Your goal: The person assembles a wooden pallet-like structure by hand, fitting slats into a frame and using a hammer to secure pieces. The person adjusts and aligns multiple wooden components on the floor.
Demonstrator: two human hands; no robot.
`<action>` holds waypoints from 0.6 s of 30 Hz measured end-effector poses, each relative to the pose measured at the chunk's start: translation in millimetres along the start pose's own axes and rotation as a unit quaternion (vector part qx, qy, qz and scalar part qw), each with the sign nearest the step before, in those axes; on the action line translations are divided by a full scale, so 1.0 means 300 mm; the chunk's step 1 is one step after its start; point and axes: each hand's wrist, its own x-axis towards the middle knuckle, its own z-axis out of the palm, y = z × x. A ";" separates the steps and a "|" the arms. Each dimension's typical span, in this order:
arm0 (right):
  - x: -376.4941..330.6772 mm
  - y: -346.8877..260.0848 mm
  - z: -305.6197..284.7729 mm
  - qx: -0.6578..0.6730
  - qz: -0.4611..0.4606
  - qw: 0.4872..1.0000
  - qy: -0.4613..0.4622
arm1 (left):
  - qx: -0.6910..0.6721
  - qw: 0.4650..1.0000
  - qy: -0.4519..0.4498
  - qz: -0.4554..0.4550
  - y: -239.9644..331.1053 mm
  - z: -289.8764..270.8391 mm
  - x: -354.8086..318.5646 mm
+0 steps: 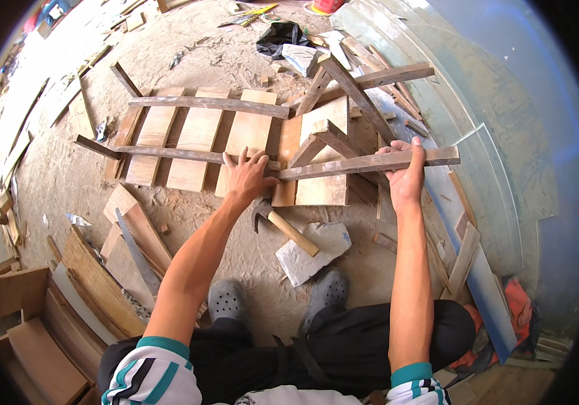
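In front of me a wooden chair frame [201, 102] lies on the floor, with pale slats [196, 138] across its dark, worn rails. My left hand [245, 177] rests on the near rail by the joint, its fingers spread over the wood. Toward the right, my right hand [407, 172] is wrapped round a dark wooden bar [357, 165] of the frame, close to that bar's free end. Angled braces [360, 94] stick up between the two sides. A hammer [293, 233] with a pale handle lies just below my left hand, its handle end over a whitish block [316, 253].
A hand saw [137, 253] leans among boards at the left, near a wooden box-like piece [16, 297]. Glass sheets [485, 175] lie at the right. Beyond the frame are a black bag [281, 37] and wood scraps. My grey clogs [227, 300] are close to the block.
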 end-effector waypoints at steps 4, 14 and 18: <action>-0.012 -0.017 0.002 -0.031 0.020 0.999 0.012 | 0.005 1.000 -0.018 -0.001 0.007 -0.019 0.005; -0.048 -0.024 0.033 -0.088 0.047 0.992 0.072 | 0.019 1.000 0.020 0.001 0.012 0.029 -0.028; -0.057 0.007 0.055 -0.083 0.020 0.989 0.117 | 0.019 0.999 0.038 0.004 0.013 0.049 -0.042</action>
